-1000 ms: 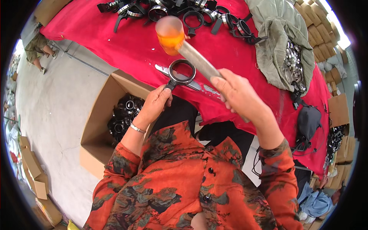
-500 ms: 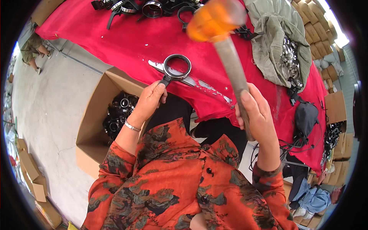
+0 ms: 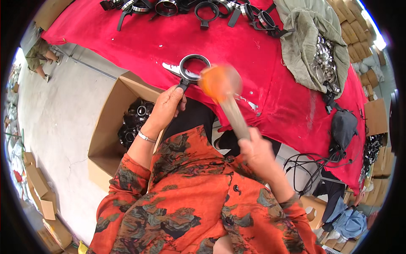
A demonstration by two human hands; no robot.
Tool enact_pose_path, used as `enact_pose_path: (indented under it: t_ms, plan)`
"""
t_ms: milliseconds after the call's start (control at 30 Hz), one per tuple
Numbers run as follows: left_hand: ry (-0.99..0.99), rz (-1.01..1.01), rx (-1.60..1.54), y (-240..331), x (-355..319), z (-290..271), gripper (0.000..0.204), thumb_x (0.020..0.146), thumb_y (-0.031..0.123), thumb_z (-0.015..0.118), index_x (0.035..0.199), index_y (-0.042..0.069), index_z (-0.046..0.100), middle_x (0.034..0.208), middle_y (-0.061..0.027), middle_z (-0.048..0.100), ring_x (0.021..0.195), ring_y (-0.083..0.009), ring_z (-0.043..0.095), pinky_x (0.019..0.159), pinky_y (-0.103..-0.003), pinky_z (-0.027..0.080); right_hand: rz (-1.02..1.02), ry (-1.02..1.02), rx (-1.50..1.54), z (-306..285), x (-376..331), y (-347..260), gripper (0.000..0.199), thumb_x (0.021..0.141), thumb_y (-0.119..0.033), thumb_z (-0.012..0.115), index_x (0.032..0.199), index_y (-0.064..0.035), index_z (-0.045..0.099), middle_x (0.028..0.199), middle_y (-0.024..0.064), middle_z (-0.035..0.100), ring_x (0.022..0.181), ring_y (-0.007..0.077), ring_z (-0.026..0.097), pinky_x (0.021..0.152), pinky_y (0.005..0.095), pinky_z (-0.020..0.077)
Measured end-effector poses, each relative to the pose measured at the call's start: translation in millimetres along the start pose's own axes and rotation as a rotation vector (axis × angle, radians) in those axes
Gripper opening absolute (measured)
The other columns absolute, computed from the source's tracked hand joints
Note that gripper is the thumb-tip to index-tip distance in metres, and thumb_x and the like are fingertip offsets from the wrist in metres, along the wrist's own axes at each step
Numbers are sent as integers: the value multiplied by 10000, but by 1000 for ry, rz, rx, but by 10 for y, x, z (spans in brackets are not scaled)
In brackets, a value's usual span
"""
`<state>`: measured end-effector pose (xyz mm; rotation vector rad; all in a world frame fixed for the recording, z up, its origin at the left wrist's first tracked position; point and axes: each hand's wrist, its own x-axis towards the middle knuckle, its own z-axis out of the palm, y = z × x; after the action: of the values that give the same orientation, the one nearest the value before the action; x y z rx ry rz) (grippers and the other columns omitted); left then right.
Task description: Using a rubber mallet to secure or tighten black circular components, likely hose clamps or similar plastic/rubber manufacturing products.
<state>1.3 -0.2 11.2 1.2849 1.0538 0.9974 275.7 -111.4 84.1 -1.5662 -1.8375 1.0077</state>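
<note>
My left hand [image 3: 170, 103] is closed round the short black handle of a ring-shaped part [image 3: 186, 80], black with a silvery band. The ring rests at the near edge of the red cloth [image 3: 139, 46], over a worn pale patch. In my right hand [image 3: 258, 150] is the pale handle of a mallet [image 3: 233, 114] with an orange head, blurred by motion. The mallet's head is just right of the ring; whether they touch I cannot tell. Across the far side of the cloth lie several more black and silver ring parts [image 3: 207, 12].
Left of my legs stands an open cardboard box [image 3: 103, 122] holding many ring parts. A grey-green sack [image 3: 296, 55] of metal rings lies at the right. Beside it are a black pouch [image 3: 342, 127] and tangled black cables [image 3: 302, 167]. Another person [image 3: 38, 55] stands at the far left.
The mallet has swung down and to the left, from above the cloth to beside the ring. My right hand has moved lower and left. My left hand keeps its hold on the ring part.
</note>
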Motion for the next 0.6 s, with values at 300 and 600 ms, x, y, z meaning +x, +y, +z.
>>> enact_pose_path:
  t_ms: [300,600]
  plan:
    - [31,5,-27,-69,-13,-63,398,990,415,425,818,74,538,661,-4,534,553,-68,482,474,-202,374,46,40,460,-301,244,-618,312,989,-283,449,1138,-14,500,696,5,516,499,52,457,439,194,361]
    - [4,-21,4,-124,-23,-45,425,986,465,407,857,80,533,703,-15,554,557,-62,488,483,-190,381,344,-115,280,-521,1006,-766,382,963,-438,462,936,-60,507,661,10,498,483,82,470,422,242,406]
